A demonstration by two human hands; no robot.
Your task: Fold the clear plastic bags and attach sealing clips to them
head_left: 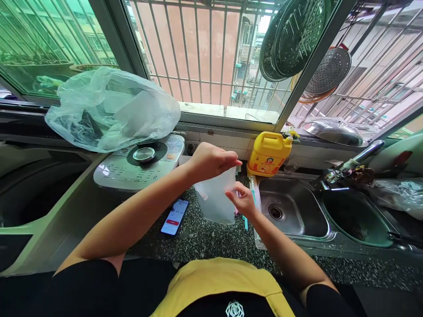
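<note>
The person's left hand (214, 162) was curled tight on the top of a cloudy plastic bag (214, 202), though most of its fingers were hidden underneath. The right hand (243, 199) pinched the bag's right side, with thumb and finger together on the plastic. The bag hung down over the dark, speckled bench (205, 246), between the phone and the left edge of the sink, and its bottom end pointed to the bench's front edge. I could not tell if it touched the top of the bench. The phone (175, 217) lay left of the bag, nearer the front edge, with a red button on its bright screen. Some thin blue-green sticks (245, 222) lay just right of the bag, partly hidden by the right hand and arm. At the back edge of the bench, by the sink's back left corner, stood a big yellow jug (269, 156). The shiny sink (297, 220) was on the right, with a tap (350, 164) at its back edge and a green tub (370, 239) on its right side. To the left was a pale machine (155, 172) with a round knob, and a big puffy clear bag (132, 110) sat over its back edge.
</note>
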